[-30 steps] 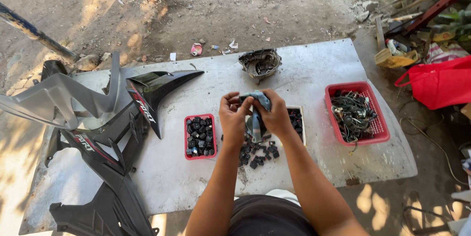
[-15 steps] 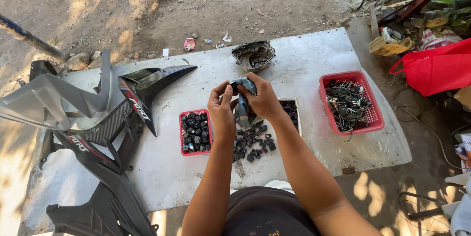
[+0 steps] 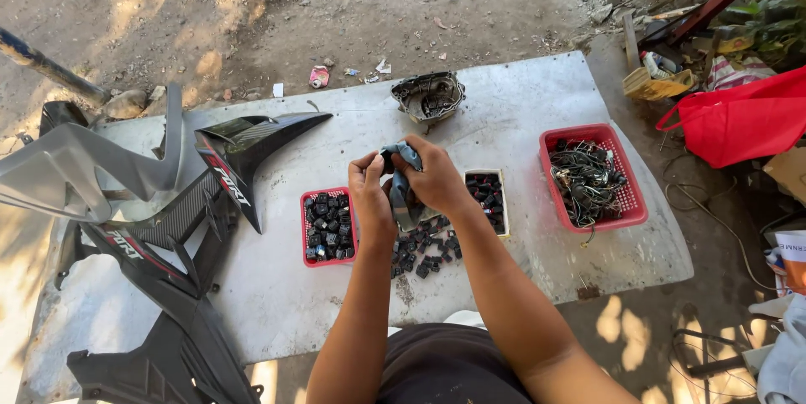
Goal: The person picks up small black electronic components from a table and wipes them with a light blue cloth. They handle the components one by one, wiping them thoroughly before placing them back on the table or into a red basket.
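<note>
Two hands [image 3: 407, 181] around grey cloth [image 3: 401, 175]

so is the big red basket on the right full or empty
Partly full: the red basket holds a tangle of dark wires, with some mesh floor showing.

A single head-worn camera looks steeply down, close over the grey table [image 3: 537, 110].

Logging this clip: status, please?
Left hand and right hand both grip a grey cloth. Loose black parts lie below. Nothing blocks the hands.
</note>
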